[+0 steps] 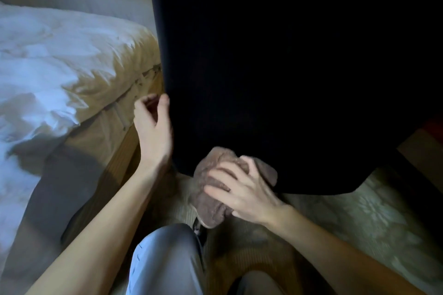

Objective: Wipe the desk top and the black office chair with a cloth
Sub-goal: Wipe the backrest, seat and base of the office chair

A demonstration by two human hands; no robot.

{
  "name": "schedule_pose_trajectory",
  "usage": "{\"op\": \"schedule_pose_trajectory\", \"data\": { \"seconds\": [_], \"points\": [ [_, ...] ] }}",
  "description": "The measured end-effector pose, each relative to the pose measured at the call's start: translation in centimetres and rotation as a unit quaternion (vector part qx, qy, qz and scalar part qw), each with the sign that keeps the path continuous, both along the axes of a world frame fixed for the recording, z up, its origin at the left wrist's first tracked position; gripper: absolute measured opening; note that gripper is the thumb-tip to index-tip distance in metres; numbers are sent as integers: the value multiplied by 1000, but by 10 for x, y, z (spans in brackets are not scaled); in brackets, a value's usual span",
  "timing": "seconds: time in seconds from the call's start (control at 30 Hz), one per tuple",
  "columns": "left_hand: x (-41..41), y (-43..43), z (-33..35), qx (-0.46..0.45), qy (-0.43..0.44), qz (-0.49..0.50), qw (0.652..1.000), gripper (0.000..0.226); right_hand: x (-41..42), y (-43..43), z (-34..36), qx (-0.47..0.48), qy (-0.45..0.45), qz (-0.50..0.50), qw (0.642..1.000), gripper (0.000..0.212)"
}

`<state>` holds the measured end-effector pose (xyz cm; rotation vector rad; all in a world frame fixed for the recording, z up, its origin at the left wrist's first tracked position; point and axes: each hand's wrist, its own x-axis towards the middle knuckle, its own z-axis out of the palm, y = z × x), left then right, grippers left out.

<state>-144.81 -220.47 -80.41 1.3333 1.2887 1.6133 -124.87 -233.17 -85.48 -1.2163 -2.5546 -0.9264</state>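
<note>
Two hands were at work on one black office chair (275, 74), whose broad dark back filled the upper middle and right of the view. One brown cloth (211, 189), bunched up, was pressed against the chair's lower rim, with a loose end hanging below it. The right hand (242, 189) clasped that cloth, fingers spread and bent over the bunch. The left hand (153, 127) was at the chair's left edge, thumb laid against the rim and fingers curled just beside it. The blur hid whether those fingers actually clasped the edge. The hands were apart, the left higher up the edge and the right down at the bottom corner.

One bed (60, 60) with a rumpled white duvet lay to the left, its wooden frame (127, 148) running down close to the chair's left edge. That left only a narrow gap, and the left hand was in it. The chair's bottom rim curved away to the right above one pale patterned rug (359, 223), where the floor lay more open. One knee in grey trousers (165, 261) rose between the forearms, near the cloth's hanging end.
</note>
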Motion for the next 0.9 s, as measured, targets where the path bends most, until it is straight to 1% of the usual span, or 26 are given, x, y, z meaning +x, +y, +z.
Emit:
{"op": "schedule_pose_trajectory", "data": {
  "seconds": [0.03, 0.1, 0.17, 0.2, 0.27, 0.33, 0.37, 0.4, 0.47, 0.53, 0.57, 0.67, 0.73, 0.77, 0.83, 0.9],
  "points": [
    [6, -2, 10, 33, 17, -9, 999, 52, 0, -1, 23, 53, 48, -2, 997, 49],
    [19, -7, 21, 59, 60, -17, 996, 60, 5, -6, 78, 159, 119, -7, 980, 37],
    [32, -12, 21, 57, 84, -13, 995, 73, 15, -11, 138, 242, 158, -9, 957, 36],
    [38, -14, 20, 60, 79, -14, 995, 78, 22, -15, 172, 281, 170, -5, 944, 36],
    [45, -15, 19, 68, 68, -9, 995, 82, 32, -20, 238, 358, 187, -4, 915, 34],
    [49, -13, 18, 69, 66, -2, 995, 83, 35, -16, 296, 436, 175, -39, 882, 37],
    [49, -13, 18, 69, 65, -5, 995, 84, 34, -12, 320, 459, 162, -57, 872, 38],
    [49, -12, 19, 71, 62, -9, 995, 85, 30, -7, 339, 466, 147, -76, 869, 39],
    [46, -9, 19, 58, 56, -24, 996, 88, 19, 3, 357, 443, 131, -129, 877, 43],
    [42, -5, 22, 30, 45, -40, 998, 90, 8, 11, 350, 423, 128, -172, 880, 48],
    [39, -3, 23, 15, 38, -45, 998, 90, 3, 14, 339, 408, 133, -175, 886, 48],
    [31, 5, 21, 0, 28, -39, 999, 85, 1, 26, 284, 370, 134, -118, 912, 44],
    [25, 12, 21, -8, 33, -39, 999, 82, 3, 32, 231, 333, 120, -92, 931, 44],
    [22, 14, 21, -11, 33, -41, 999, 82, 4, 34, 198, 295, 103, -92, 946, 46],
    [17, 18, 19, -10, 29, -43, 999, 83, 8, 33, 121, 198, 34, -98, 975, 49],
    [16, 20, 19, -8, 24, -45, 999, 79, 18, 27, 43, 116, -35, -100, 988, 38]
  ]
}}
